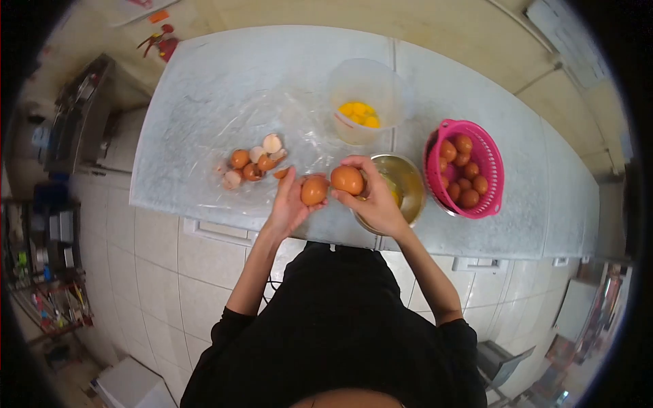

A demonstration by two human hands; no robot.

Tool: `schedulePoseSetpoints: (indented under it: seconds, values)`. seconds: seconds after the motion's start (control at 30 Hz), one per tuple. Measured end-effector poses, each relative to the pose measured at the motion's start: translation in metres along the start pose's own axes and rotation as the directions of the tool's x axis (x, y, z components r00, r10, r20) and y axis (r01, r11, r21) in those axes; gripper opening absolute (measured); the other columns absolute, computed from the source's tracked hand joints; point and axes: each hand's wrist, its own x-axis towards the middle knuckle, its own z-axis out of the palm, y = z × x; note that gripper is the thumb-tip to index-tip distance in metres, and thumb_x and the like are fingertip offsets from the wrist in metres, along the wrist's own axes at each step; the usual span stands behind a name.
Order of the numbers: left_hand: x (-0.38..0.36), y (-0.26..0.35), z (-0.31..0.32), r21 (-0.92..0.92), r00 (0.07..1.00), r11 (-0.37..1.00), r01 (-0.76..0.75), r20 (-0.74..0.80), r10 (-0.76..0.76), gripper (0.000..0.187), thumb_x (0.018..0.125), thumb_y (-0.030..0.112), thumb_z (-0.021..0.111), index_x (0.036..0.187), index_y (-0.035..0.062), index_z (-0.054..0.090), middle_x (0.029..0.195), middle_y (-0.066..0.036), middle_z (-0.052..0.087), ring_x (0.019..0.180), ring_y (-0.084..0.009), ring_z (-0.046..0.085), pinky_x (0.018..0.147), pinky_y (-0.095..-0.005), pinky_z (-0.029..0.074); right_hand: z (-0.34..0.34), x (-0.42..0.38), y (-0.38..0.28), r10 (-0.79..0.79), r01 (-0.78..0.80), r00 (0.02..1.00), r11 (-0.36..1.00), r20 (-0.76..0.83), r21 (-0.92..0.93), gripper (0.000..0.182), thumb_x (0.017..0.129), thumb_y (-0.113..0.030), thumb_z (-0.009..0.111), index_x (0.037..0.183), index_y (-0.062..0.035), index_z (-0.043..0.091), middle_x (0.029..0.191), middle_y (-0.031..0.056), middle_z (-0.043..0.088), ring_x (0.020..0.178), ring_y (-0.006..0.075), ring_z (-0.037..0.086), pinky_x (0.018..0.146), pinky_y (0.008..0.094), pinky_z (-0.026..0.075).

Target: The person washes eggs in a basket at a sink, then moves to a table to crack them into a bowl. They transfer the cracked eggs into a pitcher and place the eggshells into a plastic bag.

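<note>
**Two eggs in hand over a pale table**

From here I can see the person's left hand (pixel 291 206) cupped around a brown egg (pixel 314 191), fingers curled along its side. The right hand (pixel 373 199) grips another egg (pixel 347 180) between thumb and fingers, just beside the first and partly in front of a metal bowl (pixel 413 187) with something yellow inside.

Both eggs are up in the hands, near the close edge of the table (pixel 238 61). Beyond the bowl stands a cloudy plastic tub (pixel 354 78) with yellow yolks (pixel 358 113) in it. On the person's right, a pink basket (pixel 498 166) holds a pile of brown eggs (pixel 471 170). Over on the left, broken shells (pixel 272 143) lie on a clear plastic sheet (pixel 221 146). Whether either held egg is cracked, I can't tell.
</note>
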Motion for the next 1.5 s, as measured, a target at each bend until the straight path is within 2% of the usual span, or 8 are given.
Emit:
schedulePoseSetpoints:
  seconds: [0.23,0.3,0.53,0.63,0.9,1.1,1.17,1.5]
  values:
    - [0.051,-0.036,0.063,0.004,0.991,0.992,0.126,0.034,-0.126,0.081,0.087,0.070,0.021,0.121,-0.0004,0.042,0.109,-0.010,0.055,0.090,-0.0157,0.055,0.080,-0.0272,0.043,-0.009,-0.047,-0.035,-0.630,0.223,0.731,0.585,-0.264,-0.780,0.042,0.069,-0.011,0.076,0.107,-0.0044,0.059,0.100,0.0138,0.057,0.089,0.0295,0.059,0.076,0.0348,0.049]
    - [0.055,-0.035,0.079,0.170,0.983,0.980,0.099,0.136,-0.123,0.095,0.083,0.076,0.019,0.134,-0.0025,0.029,0.130,-0.016,0.044,0.125,-0.0233,0.042,0.102,-0.0345,0.035,-0.022,-0.048,-0.017,-0.568,0.150,0.759,0.629,-0.319,-0.763,0.044,0.069,-0.012,0.077,0.109,-0.0044,0.059,0.099,0.0135,0.057,0.090,0.0292,0.059,0.076,0.0353,0.049]
    - [0.059,-0.042,0.104,0.109,0.976,0.985,0.133,0.159,-0.149,0.071,0.091,0.065,0.026,0.125,0.0041,0.041,0.105,-0.006,0.054,0.090,-0.0103,0.052,0.074,-0.0240,0.043,-0.051,-0.055,-0.008,-0.539,0.093,0.753,0.654,-0.376,-0.751,0.049,0.073,-0.016,0.075,0.117,-0.0037,0.058,0.096,0.0114,0.057,0.088,0.0251,0.059,0.076,0.0334,0.049]
    - [0.065,-0.046,0.088,0.257,0.977,0.963,0.083,0.169,-0.129,0.046,0.095,0.044,0.043,0.124,0.0088,0.042,0.098,-0.004,0.053,0.079,-0.0088,0.051,0.067,-0.0228,0.042,-0.066,-0.059,-0.022,0.092,-0.060,0.853,0.995,-0.515,0.078,0.034,0.089,-0.018,0.057,0.118,0.0011,0.054,0.099,0.0107,0.058,0.082,0.0191,0.063,0.076,0.0309,0.050]
    - [0.074,-0.037,0.079,0.540,0.930,0.812,-0.221,0.369,0.008,0.035,0.089,0.013,0.054,0.123,0.0101,0.047,0.095,-0.001,0.049,0.067,-0.0062,0.046,0.056,-0.0180,0.037,-0.083,-0.056,-0.005,0.328,-0.112,0.925,0.717,-0.191,0.688,0.036,0.090,-0.016,0.048,0.122,-0.0014,0.046,0.099,0.0118,0.057,0.075,0.0218,0.062,0.072,0.0305,0.053]
    - [0.075,-0.027,0.091,0.680,0.914,0.635,-0.366,0.390,0.110,0.037,0.084,0.014,0.064,0.120,0.0077,0.056,0.100,-0.001,0.058,0.070,-0.0042,0.048,0.059,-0.0178,0.039,-0.081,-0.059,-0.001,0.208,-0.133,0.933,0.958,-0.294,0.255,0.043,0.084,-0.008,0.059,0.125,-0.0007,0.046,0.096,0.0096,0.059,0.085,0.0190,0.062,0.077,0.0284,0.051]
    - [0.076,-0.027,0.089,0.708,0.926,0.618,-0.342,0.368,0.091,0.038,0.083,0.015,0.066,0.118,0.0046,0.056,0.104,-0.005,0.060,0.084,-0.0090,0.053,0.073,-0.0223,0.042,-0.083,-0.056,0.010,-0.072,0.011,0.925,0.987,-0.372,-0.162,0.046,0.084,-0.011,0.061,0.126,0.0008,0.047,0.097,0.0100,0.061,0.090,0.0181,0.062,0.080,0.0294,0.050]
    - [0.078,-0.025,0.087,0.802,0.889,0.384,-0.458,0.416,0.191,0.036,0.077,0.017,0.070,0.109,0.0048,0.060,0.092,-0.013,0.067,0.081,-0.0221,0.066,0.074,-0.0294,0.050,-0.075,-0.055,0.010,-0.270,0.098,0.911,0.876,-0.312,-0.473,0.061,0.077,-0.009,0.063,0.132,0.0039,0.041,0.112,0.0236,0.056,0.099,0.0334,0.059,0.085,0.0352,0.047]
